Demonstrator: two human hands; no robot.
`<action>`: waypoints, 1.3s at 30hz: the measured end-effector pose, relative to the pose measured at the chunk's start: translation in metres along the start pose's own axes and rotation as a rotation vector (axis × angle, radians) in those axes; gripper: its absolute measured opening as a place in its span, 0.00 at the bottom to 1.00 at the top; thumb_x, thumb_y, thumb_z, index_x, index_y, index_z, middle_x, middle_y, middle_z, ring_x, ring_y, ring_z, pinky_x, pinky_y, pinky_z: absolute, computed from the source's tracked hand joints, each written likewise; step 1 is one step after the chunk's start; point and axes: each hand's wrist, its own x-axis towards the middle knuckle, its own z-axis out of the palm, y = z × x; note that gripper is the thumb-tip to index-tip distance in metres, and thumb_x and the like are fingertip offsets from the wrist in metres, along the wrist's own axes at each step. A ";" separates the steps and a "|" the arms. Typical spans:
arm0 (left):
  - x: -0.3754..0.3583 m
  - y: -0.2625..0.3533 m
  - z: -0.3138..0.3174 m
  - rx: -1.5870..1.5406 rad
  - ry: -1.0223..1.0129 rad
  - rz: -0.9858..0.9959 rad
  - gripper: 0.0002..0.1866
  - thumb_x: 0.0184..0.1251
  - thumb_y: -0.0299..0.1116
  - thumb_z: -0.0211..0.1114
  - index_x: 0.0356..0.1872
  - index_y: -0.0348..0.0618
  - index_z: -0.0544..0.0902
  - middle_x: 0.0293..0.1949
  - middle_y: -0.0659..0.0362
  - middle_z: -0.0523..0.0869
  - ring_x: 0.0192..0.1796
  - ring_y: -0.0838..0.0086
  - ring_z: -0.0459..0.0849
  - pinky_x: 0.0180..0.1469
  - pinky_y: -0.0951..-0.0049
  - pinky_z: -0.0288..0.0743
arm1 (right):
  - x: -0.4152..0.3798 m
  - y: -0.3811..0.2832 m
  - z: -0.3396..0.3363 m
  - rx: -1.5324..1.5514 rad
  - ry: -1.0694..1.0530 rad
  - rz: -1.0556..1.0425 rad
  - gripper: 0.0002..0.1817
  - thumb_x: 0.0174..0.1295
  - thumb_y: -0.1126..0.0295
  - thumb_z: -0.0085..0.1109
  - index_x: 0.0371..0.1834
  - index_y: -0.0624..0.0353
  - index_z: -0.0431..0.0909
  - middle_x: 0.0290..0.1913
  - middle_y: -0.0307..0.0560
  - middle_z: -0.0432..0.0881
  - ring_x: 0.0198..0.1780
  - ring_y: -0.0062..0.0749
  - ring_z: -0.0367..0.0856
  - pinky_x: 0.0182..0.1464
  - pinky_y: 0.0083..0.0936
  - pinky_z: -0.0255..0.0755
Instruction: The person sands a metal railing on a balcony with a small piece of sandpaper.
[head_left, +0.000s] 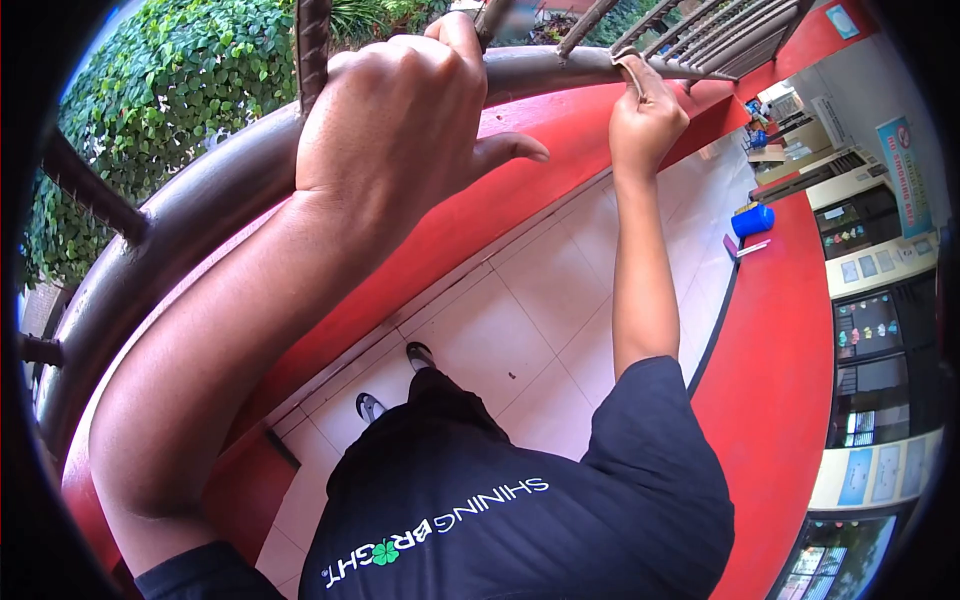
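Observation:
A dark metal railing [215,190] with a thick round lower pipe and thin twisted bars [313,50] curves across the upper left and top. My left hand [400,110] is wrapped over the pipe between bars, its thumb stretched out to the right and its other fingertips hidden behind the hand. Farther right along the railing, my right hand [648,110] pinches a small, light brownish cloth [628,66] against the pipe near the foot of a bar.
Green leafy plants [180,90] grow beyond the railing. A red ledge [530,165] runs below it, beside the tiled floor [520,330]. On the right are a blue container [753,220], a red strip [770,400], windows and a hanging banner [904,175].

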 end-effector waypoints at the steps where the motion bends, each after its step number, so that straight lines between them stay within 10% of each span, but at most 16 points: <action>1: 0.000 0.001 0.000 0.029 -0.005 0.004 0.48 0.53 0.85 0.56 0.36 0.39 0.76 0.19 0.57 0.83 0.26 0.68 0.91 0.29 0.70 0.87 | -0.003 0.004 0.001 0.001 -0.004 0.004 0.16 0.56 0.87 0.62 0.43 0.59 0.92 0.44 0.53 0.93 0.49 0.47 0.92 0.53 0.37 0.84; 39: 0.002 -0.001 0.001 0.061 -0.003 -0.003 0.48 0.52 0.85 0.56 0.38 0.39 0.77 0.19 0.58 0.82 0.25 0.69 0.90 0.28 0.71 0.86 | -0.004 0.016 0.004 0.040 -0.010 -0.042 0.15 0.57 0.88 0.63 0.42 0.60 0.91 0.42 0.54 0.92 0.48 0.46 0.92 0.53 0.35 0.84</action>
